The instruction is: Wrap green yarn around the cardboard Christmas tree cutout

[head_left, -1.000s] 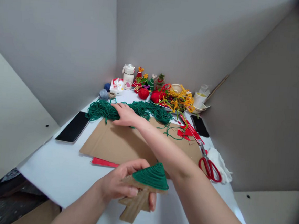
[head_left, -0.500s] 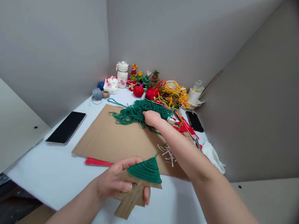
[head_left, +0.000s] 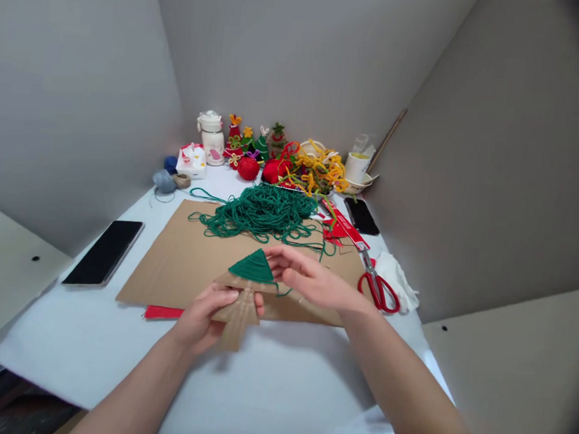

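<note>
My left hand (head_left: 205, 315) grips a cardboard tree cut-out (head_left: 238, 306) by its lower part; the tree's tip (head_left: 253, 267) is wound with green yarn. My right hand (head_left: 305, 277) is beside the wound tip, fingers curled at the green strand that trails from it. A loose heap of green yarn (head_left: 262, 212) lies on a flat cardboard sheet (head_left: 175, 265) just beyond both hands.
Red scissors (head_left: 377, 285) lie right of the sheet by white paper (head_left: 395, 279). A phone (head_left: 103, 252) lies left, another phone (head_left: 362, 216) at the back right. Yarn ornaments (head_left: 254, 151), a cup (head_left: 356, 167), red paper strip (head_left: 162, 312) and yellow pipe cleaners (head_left: 320, 169) crowd the back.
My right hand left the green yarn heap and came back to the tree's wound tip. My left hand lifted the tree forward over the cardboard sheet. The view shifted right.
</note>
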Demonstrator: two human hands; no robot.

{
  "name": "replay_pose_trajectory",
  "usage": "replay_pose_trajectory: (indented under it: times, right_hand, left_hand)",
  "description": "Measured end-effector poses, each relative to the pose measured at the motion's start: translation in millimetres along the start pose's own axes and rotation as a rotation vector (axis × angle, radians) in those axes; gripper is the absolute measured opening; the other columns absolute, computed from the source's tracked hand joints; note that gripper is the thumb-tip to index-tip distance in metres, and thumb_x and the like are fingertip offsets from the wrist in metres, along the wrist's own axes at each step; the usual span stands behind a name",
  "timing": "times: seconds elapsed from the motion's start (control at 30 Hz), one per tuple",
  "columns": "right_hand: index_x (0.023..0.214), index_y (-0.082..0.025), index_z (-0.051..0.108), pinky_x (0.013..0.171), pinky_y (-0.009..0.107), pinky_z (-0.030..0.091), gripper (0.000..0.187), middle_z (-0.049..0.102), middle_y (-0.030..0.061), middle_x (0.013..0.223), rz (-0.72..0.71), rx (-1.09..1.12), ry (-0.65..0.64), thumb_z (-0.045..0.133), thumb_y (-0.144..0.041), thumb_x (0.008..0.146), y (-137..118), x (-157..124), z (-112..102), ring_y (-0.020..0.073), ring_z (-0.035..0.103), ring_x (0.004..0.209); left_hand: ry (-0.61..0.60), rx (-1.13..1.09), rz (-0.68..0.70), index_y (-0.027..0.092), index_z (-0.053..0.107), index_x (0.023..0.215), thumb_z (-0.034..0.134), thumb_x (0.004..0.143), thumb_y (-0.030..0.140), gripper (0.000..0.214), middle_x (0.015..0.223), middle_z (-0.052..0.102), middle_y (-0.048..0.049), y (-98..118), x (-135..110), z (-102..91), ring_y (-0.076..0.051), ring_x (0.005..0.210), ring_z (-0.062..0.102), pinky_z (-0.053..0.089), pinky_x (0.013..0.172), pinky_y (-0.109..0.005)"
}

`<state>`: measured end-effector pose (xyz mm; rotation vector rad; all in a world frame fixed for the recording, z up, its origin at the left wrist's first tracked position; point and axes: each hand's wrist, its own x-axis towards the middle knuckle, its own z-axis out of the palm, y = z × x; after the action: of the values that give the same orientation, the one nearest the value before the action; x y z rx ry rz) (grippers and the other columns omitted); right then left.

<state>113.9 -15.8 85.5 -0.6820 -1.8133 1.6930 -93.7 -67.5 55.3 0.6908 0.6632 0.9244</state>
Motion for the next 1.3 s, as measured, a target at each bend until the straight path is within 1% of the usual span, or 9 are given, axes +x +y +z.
replay_pose_trajectory:
  times: [0.07,0.17,0.23,0.33,0.5,0.7,1.13,1.23,1.3]
  right_hand:
    - [0.121,-0.022,0.046,0.070,0.024,0.043,0.044,0.058,0.0009,0.089,0.058,0.011,0.020,0.056,-0.043,0.084,5.7,-6.6,0.3,0.0110,0.055,0.078]
    - [0.107,-0.019,0.055,0.054,0.019,0.033,0.034,0.047,-0.0058,0.066,0.140,-0.018,0.129,0.063,-0.039,0.080,8.1,-12.2,0.7,0.0067,0.043,0.057]
    - [0.093,-0.017,0.059,0.054,0.020,0.030,0.025,0.047,-0.0049,0.066,0.152,-0.054,0.224,0.063,-0.038,0.080,7.4,-14.3,1.9,0.0066,0.040,0.058]
    - [0.080,-0.015,0.061,0.056,0.021,0.032,0.023,0.053,-0.0015,0.071,0.150,-0.079,0.289,0.061,-0.038,0.081,8.1,-15.9,3.1,0.0080,0.043,0.062]
    - [0.079,-0.015,0.061,0.054,0.021,0.032,0.025,0.052,-0.0015,0.068,0.165,-0.094,0.320,0.062,-0.040,0.078,13.8,-16.3,1.6,0.0089,0.042,0.060]
    - [0.077,-0.015,0.061,0.055,0.021,0.032,0.023,0.053,-0.0020,0.068,0.148,-0.048,0.301,0.064,-0.038,0.077,15.5,-16.5,1.5,0.0081,0.042,0.060]
    - [0.079,-0.016,0.061,0.065,0.022,0.038,0.016,0.056,-0.0017,0.074,0.060,0.060,0.238,0.064,-0.032,0.078,24.2,-15.1,5.5,0.0092,0.048,0.067]
    - [0.081,-0.016,0.062,0.072,0.023,0.040,0.016,0.059,-0.0002,0.079,0.061,0.055,0.193,0.063,-0.032,0.078,26.6,-14.9,5.0,0.0106,0.052,0.073]
    - [0.085,-0.016,0.063,0.076,0.025,0.042,0.018,0.061,0.0010,0.084,0.068,0.034,0.117,0.062,-0.032,0.080,26.5,-15.0,3.7,0.0121,0.054,0.078]
  left_hand:
    - [0.028,0.019,0.004,0.010,0.071,0.084,0.065,0.070,0.028,0.023,0.079,0.071,-0.0104,-0.6,1.6,0.7,-0.020,0.072,0.065,0.048,0.063,-0.025]
    - [0.051,0.032,0.011,0.010,0.070,0.084,0.062,0.072,0.026,0.022,0.079,0.071,-0.0109,-2.2,3.1,-0.2,-0.020,0.072,0.065,0.048,0.065,-0.026]
    - [0.056,0.041,0.009,0.009,0.069,0.085,0.060,0.074,0.026,0.022,0.079,0.071,-0.0117,-3.4,3.9,-1.3,-0.020,0.071,0.065,0.049,0.066,-0.027]
    - [0.073,0.036,0.003,0.009,0.069,0.086,0.058,0.075,0.024,0.021,0.081,0.070,-0.0116,-4.7,4.9,-1.8,-0.021,0.074,0.065,0.049,0.067,-0.028]
    - [0.077,-0.005,-0.012,0.011,0.067,0.089,0.058,0.075,0.022,0.020,0.082,0.071,-0.0102,-6.2,6.2,-0.9,-0.023,0.075,0.067,0.050,0.067,-0.030]
    - [0.070,-0.093,-0.054,0.013,0.065,0.087,0.055,0.079,0.021,0.015,0.082,0.072,-0.0089,-10.0,7.2,-2.7,-0.022,0.074,0.068,0.051,0.069,-0.032]
    - [-0.097,-0.233,-0.133,0.014,0.060,0.088,0.052,0.083,0.019,0.012,0.079,0.070,-0.0071,-21.1,10.8,-7.9,-0.019,0.069,0.068,0.053,0.061,-0.029]
    - [-0.158,-0.241,-0.154,0.013,0.060,0.090,0.050,0.083,0.020,0.014,0.079,0.070,-0.0079,-21.5,10.0,-8.4,-0.020,0.069,0.069,0.054,0.061,-0.030]
    - [-0.224,-0.253,-0.179,0.013,0.061,0.093,0.049,0.083,0.020,0.016,0.079,0.071,-0.0089,-21.2,8.3,-8.6,-0.020,0.069,0.069,0.054,0.062,-0.032]
